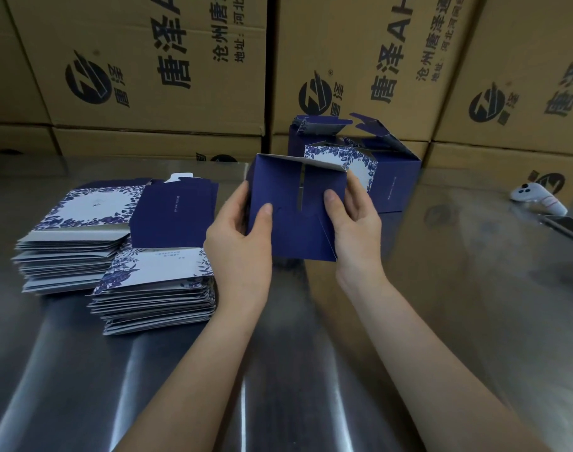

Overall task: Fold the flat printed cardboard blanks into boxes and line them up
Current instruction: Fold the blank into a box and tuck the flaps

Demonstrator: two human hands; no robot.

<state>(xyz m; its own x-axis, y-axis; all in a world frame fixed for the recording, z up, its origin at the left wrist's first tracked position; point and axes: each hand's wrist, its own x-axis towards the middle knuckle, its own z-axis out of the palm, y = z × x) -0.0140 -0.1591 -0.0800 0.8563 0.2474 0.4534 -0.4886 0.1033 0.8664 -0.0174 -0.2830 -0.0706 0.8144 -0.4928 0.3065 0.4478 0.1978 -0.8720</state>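
Between our left grip (239,231) and right grip (355,220), above the worktop (458,272), a half-folded box (295,233) faces us bottom-first. Each grip clasps a side, pressing the flaps (316,190). Next, we judge: tuck the flaps shut, then stand it by the finished boxes (397,181) just beyond the grips.

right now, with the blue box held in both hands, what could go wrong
1. A slit gapes between the bottom flaps of the dark blue cardboard box; if the left hand and right hand ease off, they may spring open.
2. The uneven nearer stack of flat printed blanks lies beside the left wrist; a nudge could spill it.
3. The folded blue boxes behind stand with flaps up and could get knocked.
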